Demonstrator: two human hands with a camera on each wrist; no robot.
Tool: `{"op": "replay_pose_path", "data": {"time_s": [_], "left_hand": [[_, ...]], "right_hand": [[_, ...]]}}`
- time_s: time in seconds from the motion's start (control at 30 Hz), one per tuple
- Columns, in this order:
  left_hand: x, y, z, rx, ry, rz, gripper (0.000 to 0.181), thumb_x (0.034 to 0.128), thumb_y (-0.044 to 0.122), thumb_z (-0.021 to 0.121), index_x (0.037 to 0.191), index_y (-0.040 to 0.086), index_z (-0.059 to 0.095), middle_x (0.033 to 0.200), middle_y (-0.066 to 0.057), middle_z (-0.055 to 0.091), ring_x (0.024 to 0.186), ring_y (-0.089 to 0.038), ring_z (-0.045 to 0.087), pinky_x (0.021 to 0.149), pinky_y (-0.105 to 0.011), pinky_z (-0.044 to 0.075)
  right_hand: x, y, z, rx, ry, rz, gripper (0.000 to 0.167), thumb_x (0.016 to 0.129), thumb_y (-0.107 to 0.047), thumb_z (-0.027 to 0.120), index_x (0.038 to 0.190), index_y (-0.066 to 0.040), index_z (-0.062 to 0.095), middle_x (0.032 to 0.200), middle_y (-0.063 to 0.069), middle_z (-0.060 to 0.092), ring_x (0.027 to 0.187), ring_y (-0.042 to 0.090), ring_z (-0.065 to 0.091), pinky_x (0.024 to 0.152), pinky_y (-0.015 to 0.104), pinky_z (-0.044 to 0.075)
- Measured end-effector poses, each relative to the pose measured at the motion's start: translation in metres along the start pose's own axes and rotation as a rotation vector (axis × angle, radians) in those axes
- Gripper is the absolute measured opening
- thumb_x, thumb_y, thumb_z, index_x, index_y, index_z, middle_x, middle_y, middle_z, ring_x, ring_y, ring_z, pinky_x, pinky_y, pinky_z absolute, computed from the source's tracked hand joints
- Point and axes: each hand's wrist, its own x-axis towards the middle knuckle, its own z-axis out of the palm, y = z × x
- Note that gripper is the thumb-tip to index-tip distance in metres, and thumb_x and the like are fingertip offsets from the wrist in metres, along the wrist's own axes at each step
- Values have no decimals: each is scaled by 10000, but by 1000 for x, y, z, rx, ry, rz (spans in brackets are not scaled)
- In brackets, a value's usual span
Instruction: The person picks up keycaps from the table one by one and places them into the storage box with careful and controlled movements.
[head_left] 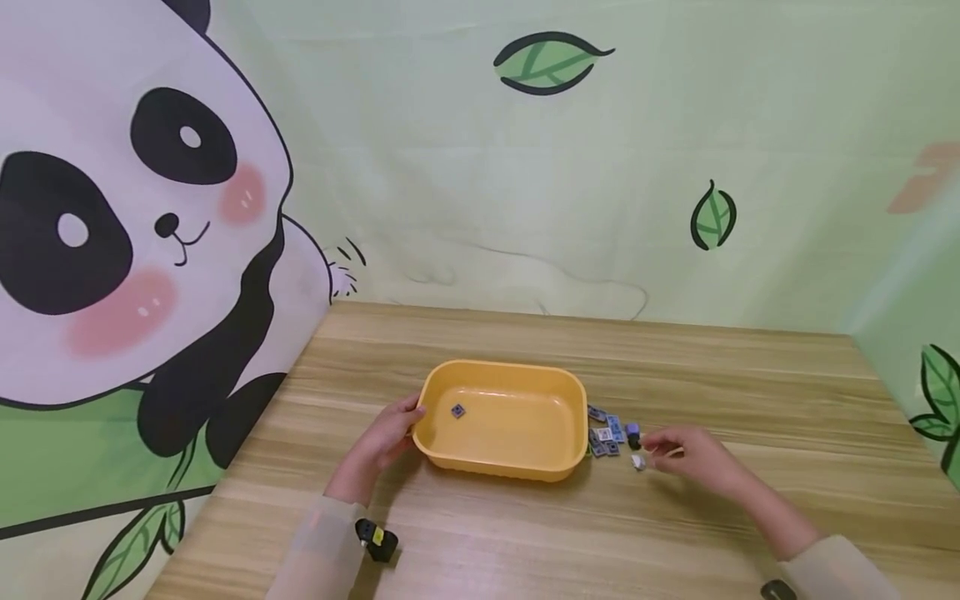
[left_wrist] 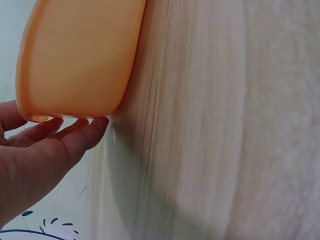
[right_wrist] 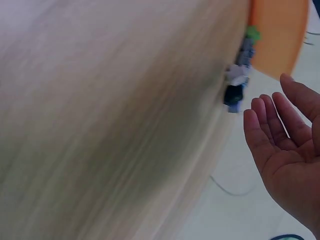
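A yellow plastic bin [head_left: 498,429] sits on the wooden table, and a small dark grey piece [head_left: 458,411] lies inside it. My left hand [head_left: 392,431] holds the bin's left end, the thumb at the rim and the fingertips against the outer wall in the left wrist view. Just beyond the right end lie several small blue, grey and white pieces [head_left: 613,429], which look like toy bricks. My right hand [head_left: 697,457] hovers beside them with loosely bent fingers and nothing in its grasp. Nearest to it are a blue-and-black piece [head_left: 633,435] and a white piece [head_left: 638,462].
A green piece [right_wrist: 253,33] pokes out by the bin's wall in the right wrist view. Behind the wooden table [head_left: 750,375] hangs a pale green backdrop [head_left: 450,167] with leaves and a panda. A small black device [head_left: 377,540] is at the left wrist.
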Motion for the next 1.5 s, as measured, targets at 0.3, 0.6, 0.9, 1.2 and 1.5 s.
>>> {"op": "replay_pose_path", "data": {"time_s": [0.3,0.6,0.9,1.2,1.5], "left_hand": [[1,1,-1,-6,1,4,529,1101,85,319,1601,-48,211,1601,-341,340,1302,-290,536,949,-274,557],[2,2,-2,-6,-12,13,529,1103,87,317,1602,-50,206,1604,-338,337,1306,-288,537,943,-269,560],[2,6,-1,-10,-3,14,530,1103,90,322,1603,-47,209,1625,-320,313,1361,-316,497,984,-280,546],[1,5,-1,-14,-7,14,533,1102,91,331,1599,-54,208,1604,-343,331,1285,-264,552,941,-256,554],[0,-1,0,-9,19,0,525,1098,89,352,1593,-47,246,1574,-344,384,1204,-221,591,874,-230,557]], "right_hand": [[7,4,7,-31,-8,26,281,890,-28,731,1128,117,698,1030,193,745,909,231,696,810,373,630],[11,6,9,-69,-25,13,280,865,-30,759,1108,102,716,1007,163,756,889,212,692,794,361,625],[14,7,10,-81,-48,26,279,873,-45,760,1112,93,718,993,141,751,894,191,684,778,338,618],[15,6,14,-106,-51,36,277,853,-55,771,1095,73,730,943,82,731,850,126,637,722,224,549],[14,10,19,-115,-39,11,249,843,-34,773,1070,64,737,949,88,737,838,106,641,726,224,558]]}}
